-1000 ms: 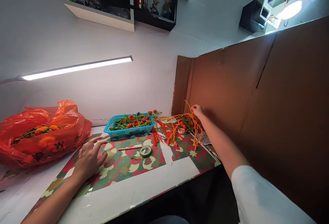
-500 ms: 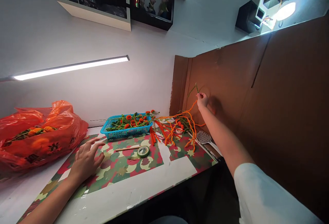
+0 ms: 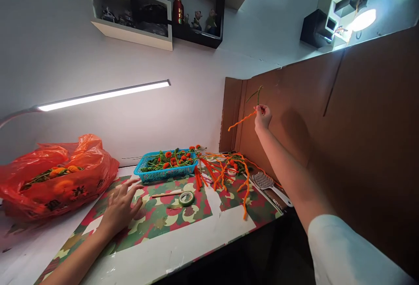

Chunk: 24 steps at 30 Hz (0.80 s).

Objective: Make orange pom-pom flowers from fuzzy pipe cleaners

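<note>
Raised in front of the cardboard panel, my right hand (image 3: 263, 115) is pinched closed on an orange pipe cleaner (image 3: 241, 122). Its wavy orange length sticks out to the left, and a bent green piece (image 3: 258, 94) rises above the fingers. How the two join is hidden by the fingers. My left hand (image 3: 121, 204) lies on the patterned mat with its fingers spread, holding nothing. To its right are a roll of green tape (image 3: 186, 198) and a thin stick (image 3: 166, 194). More orange pipe cleaners (image 3: 242, 184) lie in a tangle below my right hand.
A blue basket (image 3: 166, 173) of orange flowers with green stems stands at the back against the wall. A red plastic bag (image 3: 62, 189) is at the left. A hairbrush (image 3: 263, 181) lies along the right edge, beside the cardboard panel (image 3: 360, 123). A lamp bar (image 3: 104, 95) hangs above.
My right hand has moved up and slightly right with the pipe cleaner, whose orange end now hangs free of the tangle. My left hand stays on the mat; the whole view has shifted slightly.
</note>
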{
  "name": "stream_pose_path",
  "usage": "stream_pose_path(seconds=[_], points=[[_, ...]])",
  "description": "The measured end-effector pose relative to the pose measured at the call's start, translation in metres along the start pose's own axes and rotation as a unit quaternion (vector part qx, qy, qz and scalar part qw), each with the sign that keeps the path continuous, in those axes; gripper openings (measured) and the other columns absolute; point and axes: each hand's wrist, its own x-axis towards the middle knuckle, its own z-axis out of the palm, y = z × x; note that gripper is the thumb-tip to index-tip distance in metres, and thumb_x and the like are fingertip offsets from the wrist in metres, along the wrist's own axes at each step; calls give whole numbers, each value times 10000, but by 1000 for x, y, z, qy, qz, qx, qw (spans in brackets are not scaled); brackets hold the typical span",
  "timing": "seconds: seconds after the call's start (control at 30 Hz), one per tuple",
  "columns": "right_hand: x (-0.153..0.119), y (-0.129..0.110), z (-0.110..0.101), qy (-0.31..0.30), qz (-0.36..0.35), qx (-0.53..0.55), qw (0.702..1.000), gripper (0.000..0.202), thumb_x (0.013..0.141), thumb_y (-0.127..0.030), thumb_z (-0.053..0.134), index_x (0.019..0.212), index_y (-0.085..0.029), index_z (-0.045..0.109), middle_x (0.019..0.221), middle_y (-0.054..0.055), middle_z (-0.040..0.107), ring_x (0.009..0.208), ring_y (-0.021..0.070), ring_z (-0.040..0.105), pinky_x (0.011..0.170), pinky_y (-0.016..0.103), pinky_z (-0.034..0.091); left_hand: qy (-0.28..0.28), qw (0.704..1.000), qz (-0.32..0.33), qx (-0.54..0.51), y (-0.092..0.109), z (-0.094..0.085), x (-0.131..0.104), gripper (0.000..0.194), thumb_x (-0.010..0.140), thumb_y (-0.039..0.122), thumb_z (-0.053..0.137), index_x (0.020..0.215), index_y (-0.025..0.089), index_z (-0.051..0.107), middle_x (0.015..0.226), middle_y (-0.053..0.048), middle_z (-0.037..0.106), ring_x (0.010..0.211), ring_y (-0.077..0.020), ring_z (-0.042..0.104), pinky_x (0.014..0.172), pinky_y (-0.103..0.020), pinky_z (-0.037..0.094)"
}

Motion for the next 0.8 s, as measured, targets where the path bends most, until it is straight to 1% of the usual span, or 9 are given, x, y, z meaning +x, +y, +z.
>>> stream_pose_path(seconds=[0.13,0.23,0.3,0.4,0.47,0.5,0.57,0.63,0.8], points=[[-50,-9,16,-109,132,89,981,131,775,-282,588,732,-193,503,756,13,620,781,118,610,730,263,478,16,994,-35,-100,28,-7,14,317,819,412,447,955,189,627,1186,-128,561,1108,-295,503,963,-471,365],[-112,-15,28,-207,278,165,924,171,714,-274,684,710,-203,528,715,-9,625,700,111,597,663,254,490,-28,948,-128,-289,57,-24,37,393,831,495,413,982,193,613,1106,-105,607,1084,-268,530,944,-440,398],[-158,-19,33,-266,358,200,872,202,673,-268,737,717,-209,548,703,-13,629,665,114,591,629,258,494,-130,853,-230,-449,76,-37,53,481,854,548,325,996,186,609,1008,-97,645,966,-249,593,845,-412,461],[-222,-26,37,-335,453,233,793,244,629,-262,783,723,-201,566,704,-7,630,637,111,581,615,259,490,-330,659,-264,-622,102,-50,67,443,781,530,535,1027,166,587,959,-92,642,848,-215,623,731,-339,488],[-256,-29,38,-360,484,238,761,264,619,-297,791,725,-191,573,700,-6,622,642,109,576,633,260,482,-380,580,-265,-671,117,-51,67,424,725,461,658,1021,170,569,894,-63,620,712,-155,602,607,-265,457],[-269,-30,38,-372,490,232,753,278,610,-320,794,716,-185,576,698,-3,619,652,110,575,641,257,475,-383,558,-265,-686,124,-49,65,416,716,468,672,978,162,565,817,-38,593,612,-111,552,518,-222,400],[-286,-29,37,-383,481,207,761,291,606,-360,788,726,-183,590,747,13,635,684,120,570,639,255,458,-353,556,-278,-699,134,-43,59,402,707,501,674,857,155,535,608,56,427,438,-29,322,407,-174,216],[-291,-26,35,-366,461,188,786,293,596,-359,784,751,-195,598,803,18,646,710,131,565,630,253,439,-310,572,-294,-700,136,-37,52,428,695,542,665,798,165,491,551,101,256,423,-22,178,399,-173,121],[-266,-5,21,-324,433,238,807,298,614,-401,737,787,-227,567,895,26,650,773,161,591,639,277,444,-288,612,-314,-666,123,-33,42,425,696,543,650,746,182,431,570,96,209,451,-37,142,414,-182,84]])
